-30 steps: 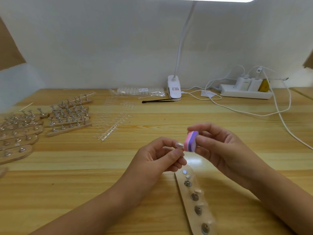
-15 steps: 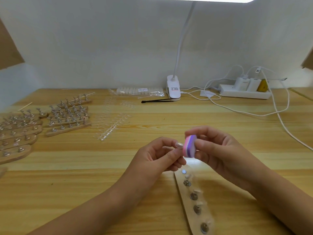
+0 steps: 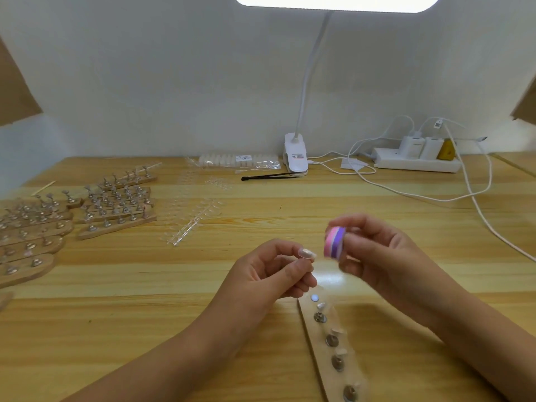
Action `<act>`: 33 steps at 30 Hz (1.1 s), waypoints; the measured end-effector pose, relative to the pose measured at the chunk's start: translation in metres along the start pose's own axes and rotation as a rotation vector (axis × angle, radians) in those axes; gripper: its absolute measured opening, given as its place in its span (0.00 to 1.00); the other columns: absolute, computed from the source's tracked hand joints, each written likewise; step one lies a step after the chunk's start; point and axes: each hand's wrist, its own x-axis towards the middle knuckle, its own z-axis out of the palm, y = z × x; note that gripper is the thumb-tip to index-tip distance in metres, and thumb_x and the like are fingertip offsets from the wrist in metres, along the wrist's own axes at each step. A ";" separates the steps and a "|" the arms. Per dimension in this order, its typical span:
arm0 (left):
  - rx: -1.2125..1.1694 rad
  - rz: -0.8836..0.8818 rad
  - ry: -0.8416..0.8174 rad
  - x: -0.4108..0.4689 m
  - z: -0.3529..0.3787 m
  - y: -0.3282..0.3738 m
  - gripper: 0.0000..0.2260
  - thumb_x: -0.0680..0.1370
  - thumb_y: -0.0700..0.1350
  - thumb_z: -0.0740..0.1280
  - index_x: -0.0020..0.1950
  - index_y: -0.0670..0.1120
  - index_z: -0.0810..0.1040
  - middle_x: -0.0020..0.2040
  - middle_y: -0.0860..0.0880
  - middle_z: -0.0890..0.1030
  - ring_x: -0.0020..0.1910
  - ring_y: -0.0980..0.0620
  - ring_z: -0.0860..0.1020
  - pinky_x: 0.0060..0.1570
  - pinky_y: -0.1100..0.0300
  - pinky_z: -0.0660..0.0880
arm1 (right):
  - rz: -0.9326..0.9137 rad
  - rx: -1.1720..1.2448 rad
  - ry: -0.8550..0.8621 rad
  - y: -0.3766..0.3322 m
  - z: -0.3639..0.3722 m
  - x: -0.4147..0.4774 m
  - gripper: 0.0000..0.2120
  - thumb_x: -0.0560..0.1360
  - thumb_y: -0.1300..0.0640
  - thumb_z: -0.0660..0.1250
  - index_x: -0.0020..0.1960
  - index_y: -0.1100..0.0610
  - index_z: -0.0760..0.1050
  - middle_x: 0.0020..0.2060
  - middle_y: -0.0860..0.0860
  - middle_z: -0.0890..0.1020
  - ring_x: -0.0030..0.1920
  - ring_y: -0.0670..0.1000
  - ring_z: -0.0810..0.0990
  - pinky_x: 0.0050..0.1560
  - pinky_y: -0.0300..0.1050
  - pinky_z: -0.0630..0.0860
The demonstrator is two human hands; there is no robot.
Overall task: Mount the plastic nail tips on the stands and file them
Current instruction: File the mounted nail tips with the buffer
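Mid-filing, it seems: left hand [image 3: 269, 274] pinches a nail tip [image 3: 307, 253] just above the wooden strip [image 3: 323, 358], right hand [image 3: 377, 256] grips the file block [image 3: 334, 242] beside it; the strip's other stands [image 3: 332, 340] carry tips, one spot vacant.

Nail-craft workbench [image 3: 116, 285]: stands [image 3: 116, 210], clip lamp [image 3: 296, 153]

Left hand [image 3: 262, 275] pinches a nail tip [image 3: 307, 253]; right hand [image 3: 383, 256], just beside, grips a buffer block [image 3: 333, 242].

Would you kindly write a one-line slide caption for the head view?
Left hand pinches a nail tip while right hand holds a pink-purple file beside it, near a wooden stand strip.
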 end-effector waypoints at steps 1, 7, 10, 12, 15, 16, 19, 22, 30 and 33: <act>0.003 0.000 -0.002 0.000 0.000 0.000 0.04 0.72 0.46 0.69 0.41 0.54 0.84 0.37 0.48 0.83 0.36 0.56 0.79 0.40 0.67 0.75 | 0.002 -0.026 -0.053 0.001 0.003 -0.001 0.13 0.69 0.52 0.78 0.52 0.52 0.84 0.42 0.50 0.83 0.39 0.44 0.79 0.39 0.36 0.77; 0.007 -0.006 0.007 0.000 0.000 0.000 0.03 0.75 0.46 0.72 0.42 0.54 0.84 0.37 0.48 0.83 0.36 0.56 0.79 0.40 0.66 0.75 | 0.003 -0.109 0.129 0.001 -0.008 0.003 0.16 0.63 0.48 0.79 0.49 0.49 0.84 0.41 0.49 0.83 0.38 0.44 0.77 0.42 0.35 0.76; 0.006 -0.016 0.012 0.000 0.001 0.000 0.05 0.73 0.45 0.70 0.42 0.55 0.84 0.37 0.48 0.83 0.36 0.56 0.79 0.40 0.66 0.75 | 0.010 -0.155 -0.024 0.002 -0.002 -0.001 0.15 0.66 0.49 0.79 0.51 0.51 0.84 0.39 0.48 0.82 0.36 0.44 0.76 0.41 0.35 0.76; 0.012 -0.019 0.007 -0.001 0.000 0.000 0.03 0.74 0.46 0.71 0.42 0.55 0.84 0.37 0.48 0.83 0.36 0.56 0.79 0.40 0.67 0.75 | 0.028 -0.165 0.100 0.003 -0.002 0.003 0.12 0.66 0.53 0.78 0.49 0.50 0.85 0.39 0.48 0.82 0.37 0.45 0.75 0.40 0.35 0.74; 0.007 -0.015 0.001 -0.001 0.000 0.001 0.02 0.74 0.47 0.72 0.42 0.54 0.84 0.37 0.48 0.83 0.36 0.56 0.79 0.40 0.66 0.76 | -0.009 -0.099 0.057 0.003 -0.003 0.000 0.13 0.66 0.50 0.79 0.49 0.50 0.84 0.40 0.49 0.82 0.36 0.45 0.75 0.41 0.36 0.75; 0.004 -0.016 0.004 -0.001 0.001 0.001 0.03 0.73 0.46 0.72 0.42 0.54 0.84 0.36 0.48 0.83 0.36 0.56 0.79 0.40 0.66 0.76 | -0.012 -0.106 -0.018 0.003 -0.001 -0.002 0.14 0.66 0.49 0.79 0.50 0.50 0.84 0.40 0.49 0.81 0.36 0.44 0.76 0.41 0.35 0.76; 0.014 -0.023 0.021 0.000 0.002 0.001 0.04 0.74 0.46 0.73 0.41 0.54 0.84 0.36 0.48 0.83 0.35 0.56 0.79 0.39 0.66 0.75 | 0.007 -0.206 0.031 0.003 0.001 0.001 0.10 0.68 0.52 0.77 0.49 0.50 0.84 0.39 0.48 0.82 0.36 0.44 0.75 0.41 0.34 0.75; 0.018 -0.015 0.031 -0.001 0.000 0.001 0.03 0.71 0.47 0.71 0.41 0.54 0.84 0.36 0.48 0.83 0.35 0.56 0.79 0.39 0.67 0.75 | -0.031 -0.176 0.098 0.002 -0.004 0.000 0.12 0.66 0.49 0.78 0.48 0.48 0.84 0.40 0.46 0.82 0.36 0.44 0.75 0.42 0.34 0.75; 0.015 -0.006 0.048 -0.001 0.001 0.002 0.02 0.69 0.48 0.71 0.40 0.54 0.83 0.35 0.48 0.83 0.34 0.56 0.79 0.39 0.66 0.76 | -0.087 -0.191 0.118 0.001 -0.005 0.000 0.10 0.67 0.50 0.76 0.48 0.47 0.83 0.41 0.48 0.82 0.39 0.45 0.77 0.49 0.43 0.73; 0.009 -0.006 0.041 -0.002 0.002 0.003 0.02 0.68 0.49 0.72 0.40 0.53 0.83 0.35 0.47 0.83 0.34 0.56 0.79 0.39 0.67 0.76 | -0.099 -0.232 -0.049 0.002 0.002 -0.004 0.13 0.69 0.47 0.76 0.52 0.50 0.82 0.44 0.50 0.83 0.42 0.46 0.78 0.46 0.38 0.76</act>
